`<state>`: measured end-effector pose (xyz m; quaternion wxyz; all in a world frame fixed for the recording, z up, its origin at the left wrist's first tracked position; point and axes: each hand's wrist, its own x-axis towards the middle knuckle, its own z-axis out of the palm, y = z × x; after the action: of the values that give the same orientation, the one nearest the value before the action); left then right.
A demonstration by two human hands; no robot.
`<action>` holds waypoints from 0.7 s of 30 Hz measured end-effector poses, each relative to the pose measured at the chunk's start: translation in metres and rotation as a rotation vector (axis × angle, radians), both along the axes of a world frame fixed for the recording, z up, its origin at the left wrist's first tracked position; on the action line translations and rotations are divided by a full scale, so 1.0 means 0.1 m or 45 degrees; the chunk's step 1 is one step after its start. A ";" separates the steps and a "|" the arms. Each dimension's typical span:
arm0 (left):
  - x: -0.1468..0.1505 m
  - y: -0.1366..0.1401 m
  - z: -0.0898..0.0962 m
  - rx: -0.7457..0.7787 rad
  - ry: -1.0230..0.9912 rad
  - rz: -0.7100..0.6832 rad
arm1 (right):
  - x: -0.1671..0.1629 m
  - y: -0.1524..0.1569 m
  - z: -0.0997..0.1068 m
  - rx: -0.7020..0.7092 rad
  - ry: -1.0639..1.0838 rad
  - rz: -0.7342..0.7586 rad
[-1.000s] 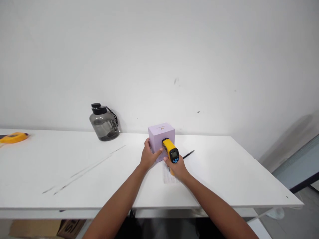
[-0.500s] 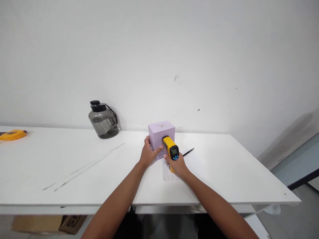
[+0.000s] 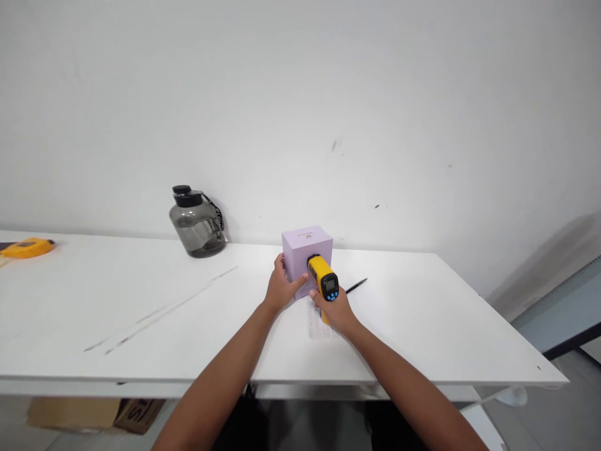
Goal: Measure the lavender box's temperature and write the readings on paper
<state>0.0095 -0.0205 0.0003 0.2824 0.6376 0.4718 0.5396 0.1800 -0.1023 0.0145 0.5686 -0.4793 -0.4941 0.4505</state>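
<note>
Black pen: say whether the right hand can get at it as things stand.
Likely not while full: the right hand grips the yellow thermometer gun, though the black pen lies close by, its far end uncovered.

Lilac box (image 3: 298, 257), yellow and black thermometer gun (image 3: 321, 270) with blue buttons (image 3: 331, 295), grey bottle (image 3: 197, 230), white table (image 3: 413, 313)

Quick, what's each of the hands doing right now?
Left hand: closed against the lilac box, thumb on its front, fingers at its side.
Right hand: closed around the handle of the yellow handheld device.
</note>
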 end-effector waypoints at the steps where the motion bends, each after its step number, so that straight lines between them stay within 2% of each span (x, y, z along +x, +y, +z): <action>1: 0.00 0.00 0.00 0.000 0.004 0.005 | 0.00 0.00 0.00 0.003 -0.013 0.004; 6: 0.00 -0.01 0.03 -0.012 0.074 0.035 | -0.02 -0.03 -0.01 0.053 -0.075 0.007; 12: -0.01 0.01 0.05 -0.029 0.106 0.132 | 0.01 -0.05 0.02 0.182 -0.108 -0.215; 18: -0.04 0.05 0.10 -0.119 0.099 0.354 | 0.13 0.01 0.12 0.118 -0.061 -0.405; 21: -0.04 0.05 0.12 -0.164 0.108 0.374 | 0.15 0.03 0.15 0.062 -0.041 -0.452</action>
<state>0.0055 -0.0150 0.0127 0.2206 0.5644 0.6051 0.5164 0.1952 -0.0990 0.0295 0.6426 -0.5522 -0.4215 0.3233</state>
